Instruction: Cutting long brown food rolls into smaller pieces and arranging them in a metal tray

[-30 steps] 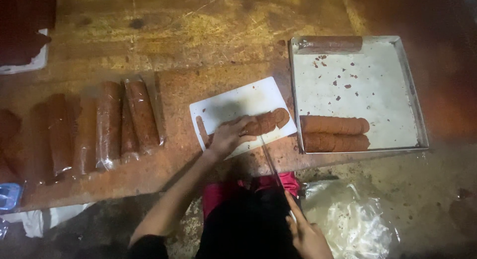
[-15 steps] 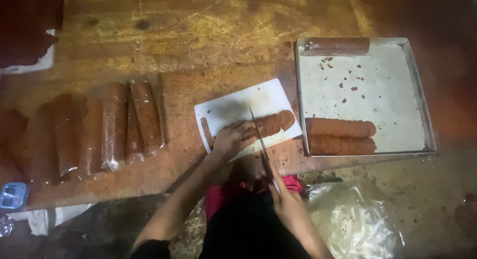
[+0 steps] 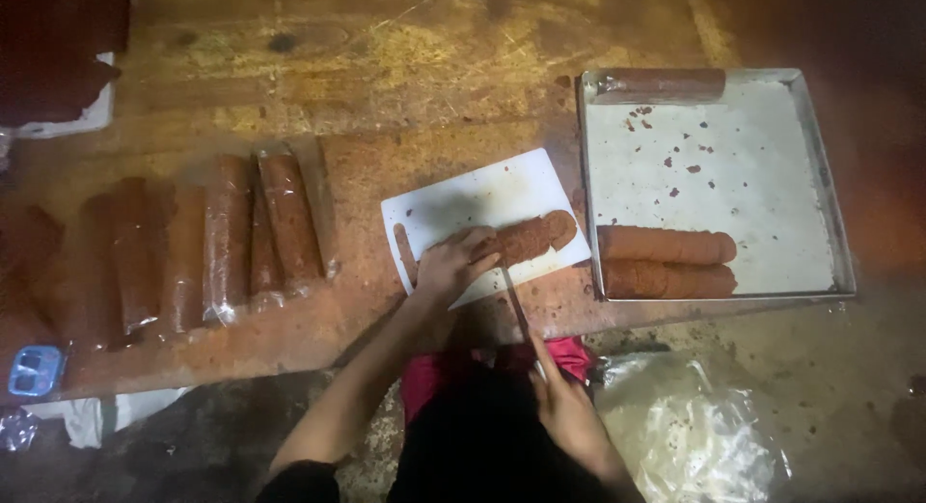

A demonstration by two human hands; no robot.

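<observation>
A white cutting board [image 3: 482, 196] lies on the brown wooden table. On it rests a brown log-shaped roll [image 3: 536, 237]. My left hand [image 3: 453, 264] presses down on the roll's left end. My right hand [image 3: 562, 397] grips a knife [image 3: 514, 300] by the handle; the thin blade runs up to the roll just right of my left fingers.
A metal tray [image 3: 716, 183] at the right holds two brown rolls along its near edge and one at its far rim. Several plastic-wrapped rolls [image 3: 228, 235] lie at the left. A clear plastic bag [image 3: 694, 435] sits lower right. A small blue object [image 3: 35, 370] is at far left.
My right hand has brought the knife from lower right up to the roll, and the blade now meets it beside my left hand. The left hand stays on the roll.
</observation>
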